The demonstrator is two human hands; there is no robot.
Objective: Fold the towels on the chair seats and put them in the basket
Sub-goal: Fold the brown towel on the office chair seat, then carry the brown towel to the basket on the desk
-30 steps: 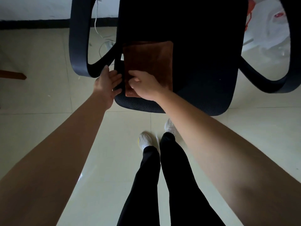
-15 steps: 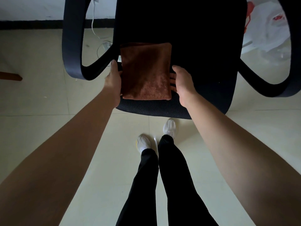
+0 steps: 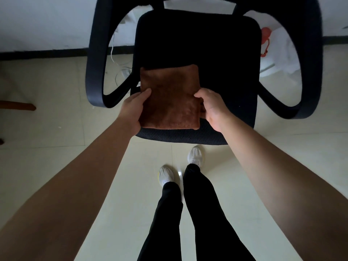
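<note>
At the far left a brown wooden bar [image 3: 17, 106] juts in above the pale tiled floor [image 3: 56, 166]. Behind it a white wall [image 3: 47, 21] meets the tiles along a dark baseboard [image 3: 37, 53]. Next comes the chair's left armrest [image 3: 94, 72], a black loop, with a white cable [image 3: 120, 70] lying on the floor seen through it.

The left hand [image 3: 134, 108] grips the left edge of the towel [image 3: 169, 98] – the thumb lies on top of the cloth near that edge, and the other fingers are hidden beneath it. The towel is brown and folded into a neat rectangle. It sits over the front left part of the black chair seat [image 3: 216, 53], its near edge just behind the seat's mesh front rim. Whether it rests on the seat or is raised a little off it cannot be told. Below the seat, in the middle of the view, stand the person's white shoes [image 3: 165, 175] and black trousers [image 3: 197, 213].

The right hand [image 3: 211, 108] holds the towel's right edge in the same way – thumb curled over the top, fingers tucked under the cloth. The two hands face each other across the towel at about the same height, and both forearms reach in from the bottom corners.

Further right, a white bag [image 3: 278, 51] with a red handle lies on the floor beyond the seat, seen through the loop of the right armrest [image 3: 310, 72].
</note>
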